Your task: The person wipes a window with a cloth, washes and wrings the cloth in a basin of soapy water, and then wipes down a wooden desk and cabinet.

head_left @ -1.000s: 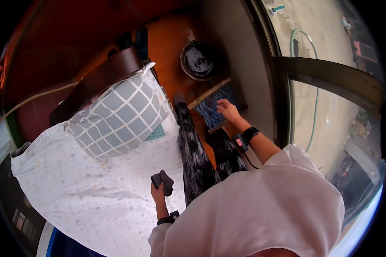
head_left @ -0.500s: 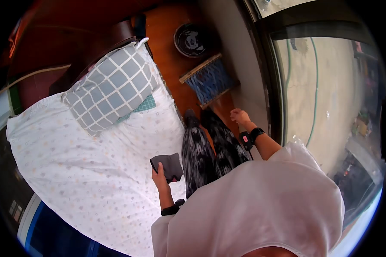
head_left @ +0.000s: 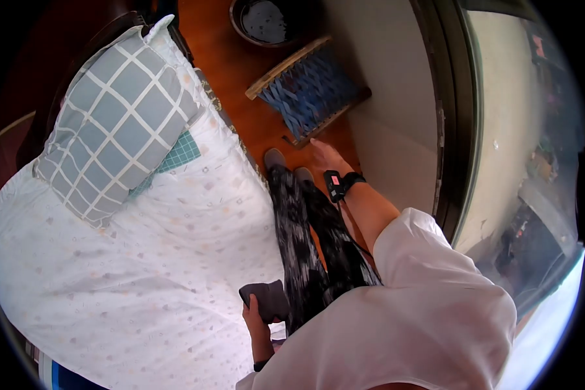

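Note:
My left hand (head_left: 257, 316) grips a dark grey cloth-like item (head_left: 267, 300) over the edge of the bed, its thumb on the near face. My right hand (head_left: 327, 156) reaches forward over the floor to the near edge of a low stool (head_left: 312, 91) with a woven blue seat and wooden rails. Its fingers are partly blurred, and whether they touch the stool is unclear. A black device is strapped to the right wrist.
A white patterned sheet (head_left: 169, 260) covers the bed at left, with a grey checked pillow (head_left: 120, 117) and a green checked cloth (head_left: 181, 153) on it. Beyond the stool stands a dark basin (head_left: 239, 26). A wall (head_left: 396, 110) and a glass window (head_left: 507, 130) are at right.
The view has shifted, with the stool and pillow appearing larger. My right hand has moved forward to the stool's near edge. My left hand still holds the grey item, now lower in view.

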Demonstrator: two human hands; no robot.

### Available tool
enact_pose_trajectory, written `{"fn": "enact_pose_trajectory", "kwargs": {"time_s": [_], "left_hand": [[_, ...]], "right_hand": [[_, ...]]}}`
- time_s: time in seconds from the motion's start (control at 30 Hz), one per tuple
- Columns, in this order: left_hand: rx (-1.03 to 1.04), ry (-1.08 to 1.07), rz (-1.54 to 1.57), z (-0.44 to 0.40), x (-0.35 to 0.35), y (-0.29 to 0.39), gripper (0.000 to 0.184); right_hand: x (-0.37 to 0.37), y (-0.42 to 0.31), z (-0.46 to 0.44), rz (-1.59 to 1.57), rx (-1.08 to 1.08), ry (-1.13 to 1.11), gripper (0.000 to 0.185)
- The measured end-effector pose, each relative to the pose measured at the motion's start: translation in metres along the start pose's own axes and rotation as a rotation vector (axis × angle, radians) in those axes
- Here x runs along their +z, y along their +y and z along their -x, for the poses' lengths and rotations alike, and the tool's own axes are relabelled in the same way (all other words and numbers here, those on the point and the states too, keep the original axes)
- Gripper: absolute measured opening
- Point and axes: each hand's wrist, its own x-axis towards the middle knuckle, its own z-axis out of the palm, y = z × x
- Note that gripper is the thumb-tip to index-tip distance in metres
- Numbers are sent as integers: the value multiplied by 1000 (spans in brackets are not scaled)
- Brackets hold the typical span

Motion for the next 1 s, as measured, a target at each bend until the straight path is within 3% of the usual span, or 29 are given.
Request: {"fn": "enact_pose_trajectory", "kwargs": {"time_s": [0.1,0.17,0.2,0.3,0.47,0.53,0.6,0.67,0.8,0.87,0.97,1.0], "left_hand": [[-51,27,-15,-10,-16,-28,36],[-75,33,-24,-17,-20,-48,36],[-66,37,-14,-18,-22,-56,36],[-58,36,-10,-15,-25,-72,35],[-72,12,-25,-12,-37,-86,35],[-5,33,-74,-16,-45,-97,34],[-1,37,-66,-12,-46,-98,34],[0,46,-57,-12,-47,-103,34],[-20,15,-88,-13,-47,-111,34],[-12,16,-90,-12,-40,-107,34],[-13,-9,-150,-7,-29,-94,35],[38,-24,-130,-9,-23,-92,34]], "right_hand": [[27,7,-40,17,36,100,51],[32,13,-63,-337,-114,-46,44],[32,15,-70,-335,-112,-42,44],[25,14,-63,-131,-247,-44,44],[-28,37,-47,126,-253,78,46],[-65,48,-52,501,-304,272,53],[-120,58,-83,810,-357,328,59],[-167,61,-87,865,-494,309,56],[-241,75,-107,1029,-513,468,46],[-236,65,-66,1114,-538,533,43],[-213,77,-33,932,-429,647,42],[-206,95,-42,875,-674,620,41]]}}
